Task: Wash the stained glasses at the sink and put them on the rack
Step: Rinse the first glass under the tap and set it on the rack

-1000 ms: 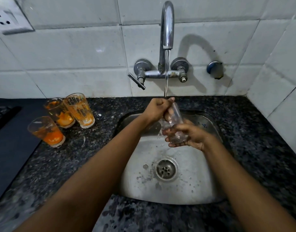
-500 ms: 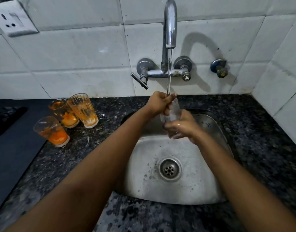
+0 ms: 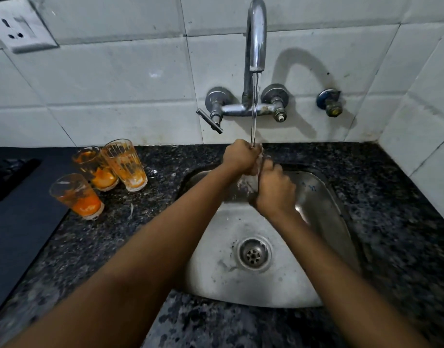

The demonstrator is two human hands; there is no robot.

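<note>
You hold a glass (image 3: 244, 183) under the tap (image 3: 255, 36).
Your left hand (image 3: 239, 155) and right hand (image 3: 275, 190) both grip it tight above the sink (image 3: 324, 197). Three orange-stained glasses (image 3: 123, 164) stand left of the sink on the counter (image 3: 165, 156).

arms: I see two long bare arms, with no sleeves on the parts that show.
left hand (image 3: 241, 156): I see it is bare, with no glove on it. It looks wet.
right hand (image 3: 276, 190): I see it is bare too, with no glove. The back of it is smooth.
wrists: I see them plain and bare.
fingers: I see them bunched close, so I cannot tell much about the nails or any small marks.
</note>
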